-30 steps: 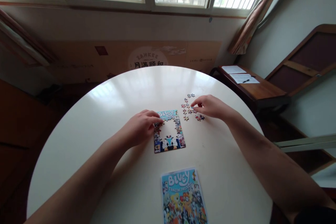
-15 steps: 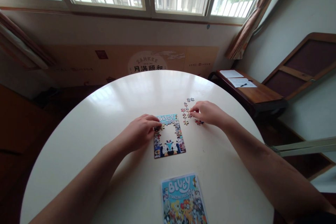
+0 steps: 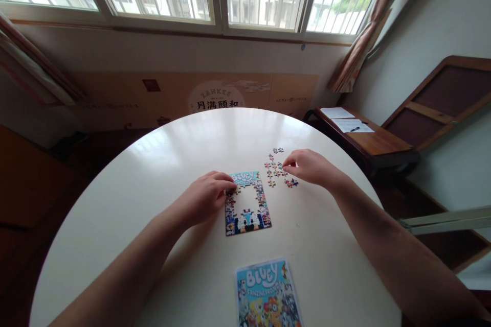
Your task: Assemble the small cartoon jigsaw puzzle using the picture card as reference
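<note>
A jigsaw puzzle [image 3: 250, 179] lies on the white table with its border filled in, a blue dog's face at the bottom and a gap in the middle. My left hand [image 3: 210, 193] rests at its upper left edge, fingers curled over the frame; its thumb is partly hidden. To the right of the puzzle, several loose jigsaw pieces [image 3: 271, 183] lie spread out. My right hand [image 3: 309, 166] is over their right side, thumb and forefinger pinched at a jigsaw piece [image 3: 284, 172], which the fingertips partly cover.
Nearer to me lies a picture sheet [image 3: 268, 291] printed "Bluey". The round white table [image 3: 126, 225] reaches toward a wall with windows. Past its right edge stands a low wooden table [image 3: 383, 140] with papers and pens on it.
My right hand has shifted slightly right among the loose pieces, and more of them show. My left hand stays at the puzzle's edge. The view has tilted up slightly.
</note>
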Tool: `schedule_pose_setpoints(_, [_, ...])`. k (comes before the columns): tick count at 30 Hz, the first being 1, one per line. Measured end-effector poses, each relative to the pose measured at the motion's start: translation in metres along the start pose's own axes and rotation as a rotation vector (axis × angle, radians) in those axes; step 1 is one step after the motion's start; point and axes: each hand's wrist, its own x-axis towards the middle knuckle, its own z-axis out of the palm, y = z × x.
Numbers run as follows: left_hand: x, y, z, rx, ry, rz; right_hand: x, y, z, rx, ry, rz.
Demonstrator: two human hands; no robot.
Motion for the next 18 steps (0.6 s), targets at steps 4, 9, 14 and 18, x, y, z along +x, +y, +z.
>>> schedule_pose_setpoints(4, [0.001, 0.0, 0.0, -0.01, -0.008, 0.0, -0.008, -0.006, -0.011, -0.045, -0.085, 0.052])
schedule_pose_setpoints(9, [0.0, 0.001, -0.001, -0.017, -0.004, -0.005, -0.016, -0.018, -0.009, -0.108, -0.155, 0.121])
schedule_pose_setpoints(14, [0.0, 0.004, -0.003, -0.022, -0.009, -0.013, -0.015, -0.019, -0.002, -0.136, -0.15, 0.114])
schedule_pose_setpoints(18, [0.0, 0.006, -0.004, -0.04, -0.016, -0.023, -0.013, -0.014, 0.0, -0.039, -0.175, 0.069])
